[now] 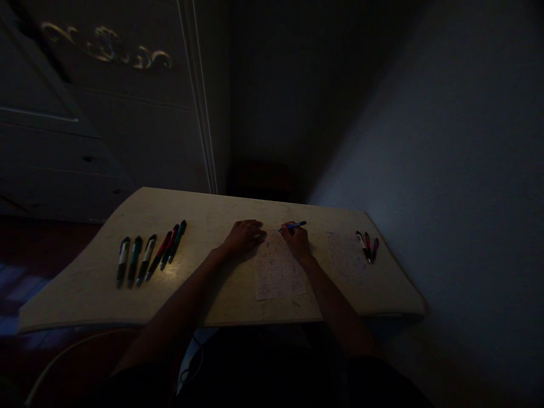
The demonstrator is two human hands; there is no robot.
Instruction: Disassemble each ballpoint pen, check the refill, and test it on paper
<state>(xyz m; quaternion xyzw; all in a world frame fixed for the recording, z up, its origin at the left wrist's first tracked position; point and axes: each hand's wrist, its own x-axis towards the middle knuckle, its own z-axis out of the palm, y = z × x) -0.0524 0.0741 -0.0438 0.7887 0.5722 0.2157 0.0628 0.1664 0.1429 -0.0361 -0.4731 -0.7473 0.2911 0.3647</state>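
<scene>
A sheet of paper (280,272) covered in dense writing lies on the table in front of me. My right hand (295,239) grips a blue pen (296,225) near the sheet's top right, its tip down at the paper. Beside the top left corner rests my left hand (244,237), palm down with the fingers stretched out and holding nothing. To the right, a second written sheet (346,258) lies partly under a small group of pens (368,246). In the dim light I cannot read the writing.
Several thick pens (148,258) lie in a row on the left of the pale table (212,212). A wall (467,187) borders the table's right side. Behind on the left stands a cabinet (140,124) with carved trim. A cable (198,354) hangs below the front edge.
</scene>
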